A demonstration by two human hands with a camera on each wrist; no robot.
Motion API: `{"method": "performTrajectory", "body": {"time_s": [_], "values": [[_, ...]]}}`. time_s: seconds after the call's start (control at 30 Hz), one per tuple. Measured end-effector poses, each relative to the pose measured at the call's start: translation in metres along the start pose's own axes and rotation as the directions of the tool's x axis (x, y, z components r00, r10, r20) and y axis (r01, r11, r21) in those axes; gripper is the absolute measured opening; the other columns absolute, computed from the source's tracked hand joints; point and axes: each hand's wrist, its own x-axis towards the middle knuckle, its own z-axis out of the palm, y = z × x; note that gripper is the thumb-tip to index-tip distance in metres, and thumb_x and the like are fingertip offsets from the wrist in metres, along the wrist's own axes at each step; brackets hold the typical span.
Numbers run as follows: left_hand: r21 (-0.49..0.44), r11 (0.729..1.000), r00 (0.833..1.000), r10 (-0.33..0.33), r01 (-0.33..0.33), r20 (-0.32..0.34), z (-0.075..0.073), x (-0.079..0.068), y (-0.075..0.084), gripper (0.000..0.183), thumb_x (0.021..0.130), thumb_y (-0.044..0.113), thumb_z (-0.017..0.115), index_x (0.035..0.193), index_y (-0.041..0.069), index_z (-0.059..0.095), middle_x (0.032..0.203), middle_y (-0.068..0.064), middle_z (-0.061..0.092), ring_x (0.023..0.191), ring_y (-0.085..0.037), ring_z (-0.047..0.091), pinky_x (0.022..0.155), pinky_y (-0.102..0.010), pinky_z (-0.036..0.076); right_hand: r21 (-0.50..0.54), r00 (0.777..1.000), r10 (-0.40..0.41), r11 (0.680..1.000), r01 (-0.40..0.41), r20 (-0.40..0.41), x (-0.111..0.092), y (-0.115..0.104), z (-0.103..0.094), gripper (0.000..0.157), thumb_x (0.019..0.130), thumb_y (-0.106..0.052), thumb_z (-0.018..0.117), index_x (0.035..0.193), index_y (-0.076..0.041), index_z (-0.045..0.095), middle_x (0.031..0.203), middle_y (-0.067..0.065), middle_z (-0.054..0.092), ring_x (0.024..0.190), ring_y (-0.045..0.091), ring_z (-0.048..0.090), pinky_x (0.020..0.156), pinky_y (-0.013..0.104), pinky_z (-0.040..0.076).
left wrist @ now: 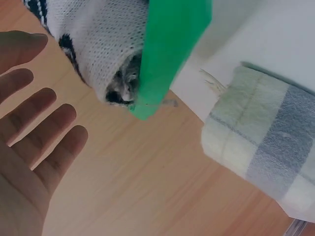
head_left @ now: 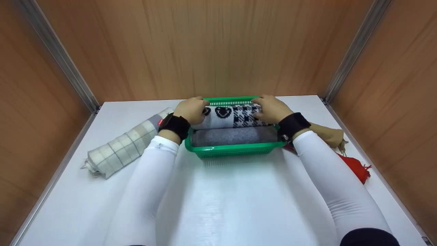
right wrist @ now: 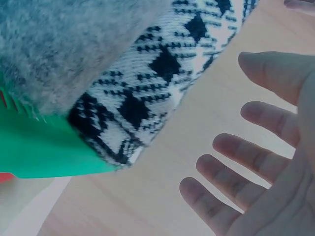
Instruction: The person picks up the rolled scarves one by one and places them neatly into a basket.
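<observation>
A green plastic basket (head_left: 235,149) holds two rolled scarves. The back one is a black-and-white knitted scarf (head_left: 244,115) with a checked part and dark round motifs on white; in front lies a fuzzy grey scarf (head_left: 235,136). My left hand (head_left: 192,110) hovers at the left end of the knitted roll, and the left wrist view shows its fingers (left wrist: 59,123) extended with a gap to the fabric. Over the other end is my right hand (head_left: 272,108); its fingers (right wrist: 251,152) are spread and hold nothing in the right wrist view.
Left of the basket lies a rolled pale plaid scarf (head_left: 123,147) with a grey band. A tan scarf (head_left: 326,134) and a red scarf (head_left: 356,168) lie to the right, partly hidden by my right arm. Wooden panels (head_left: 225,48) enclose the white table (head_left: 218,205) on three sides.
</observation>
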Motion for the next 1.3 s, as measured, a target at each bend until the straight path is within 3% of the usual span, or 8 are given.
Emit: {"method": "performTrajectory", "body": {"time_s": [0.17, 0.5, 1.03, 1.3], "values": [[-0.02, 1.0, 1.0, 0.018, -0.019, -0.02, -0.007, -0.011, -0.002, 0.046, 0.098, 0.007, 0.067, 0.145, 0.005, 0.067, 0.14, -0.02, 0.068, 0.128, -0.04, 0.069, 0.105, -0.056, 0.058, 0.007, 1.0, -0.014, 1.0, 0.015, -0.026, -0.004, -0.006, -0.002, 0.062, 0.105, -0.027, 0.071, 0.16, -0.007, 0.052, 0.161, 0.024, 0.051, 0.151, 0.046, 0.047, 0.123, 0.061, 0.043], [0.001, 0.999, 0.995, 0.041, -0.041, -0.091, -0.014, -0.028, -0.007, 0.049, 0.098, 0.015, 0.075, 0.145, 0.004, 0.066, 0.138, -0.021, 0.068, 0.127, -0.04, 0.068, 0.106, -0.057, 0.058, 0.02, 0.98, -0.099, 0.994, 0.104, -0.172, -0.018, -0.02, -0.001, 0.063, 0.104, -0.03, 0.073, 0.159, -0.007, 0.053, 0.16, 0.024, 0.053, 0.149, 0.045, 0.05, 0.12, 0.06, 0.047], [-0.014, 1.0, 0.994, 0.015, -0.017, -0.113, -0.006, -0.054, -0.011, 0.053, 0.1, 0.021, 0.075, 0.15, 0.008, 0.063, 0.146, -0.018, 0.066, 0.129, -0.04, 0.068, 0.103, -0.06, 0.059, 0.033, 0.929, -0.189, 0.977, 0.21, -0.317, -0.038, -0.041, 0.014, 0.062, 0.1, -0.035, 0.078, 0.153, -0.007, 0.06, 0.154, 0.023, 0.06, 0.145, 0.044, 0.055, 0.119, 0.062, 0.048], [-0.02, 1.0, 0.991, 0.012, -0.015, -0.135, 0.004, -0.067, -0.015, 0.053, 0.099, 0.022, 0.077, 0.148, 0.006, 0.064, 0.144, -0.02, 0.067, 0.128, -0.041, 0.068, 0.105, -0.059, 0.058, 0.019, 0.915, -0.217, 0.971, 0.237, -0.341, -0.047, -0.049, 0.021, 0.061, 0.1, -0.033, 0.079, 0.152, -0.007, 0.062, 0.153, 0.023, 0.061, 0.144, 0.043, 0.057, 0.118, 0.061, 0.05]]}}
